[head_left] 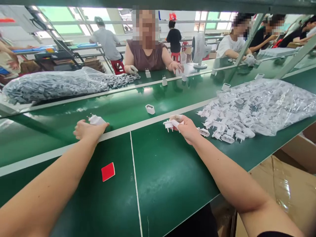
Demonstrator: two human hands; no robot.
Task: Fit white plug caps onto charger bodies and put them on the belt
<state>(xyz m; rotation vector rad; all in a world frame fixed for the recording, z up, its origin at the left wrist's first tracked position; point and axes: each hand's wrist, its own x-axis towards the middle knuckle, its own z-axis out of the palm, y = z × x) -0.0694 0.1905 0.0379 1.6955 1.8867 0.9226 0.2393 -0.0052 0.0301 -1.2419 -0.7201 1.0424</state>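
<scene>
My left hand (87, 131) is over the conveyor's near edge at the left, its fingers round a white charger (96, 119) with two pins pointing up and away. In my right hand (189, 129), pinched between thumb and covered fingertips, is a white plug faceplate (168, 124) with its prongs hanging down. Between the hands, on the green belt, stands a white charger housing (150, 109) with an open top. Just right of my right hand, a heap of loose plug faceplates (219, 123) spills from a clear plastic bag (278, 102).
A red square (108, 171) lies on the green table (158, 194). Across the belt (118, 108), a person (148, 54) works near more chargers (164, 80) and a large bag of white parts (56, 85). A white fan (198, 49) and cardboard boxes (283, 191) are at the right.
</scene>
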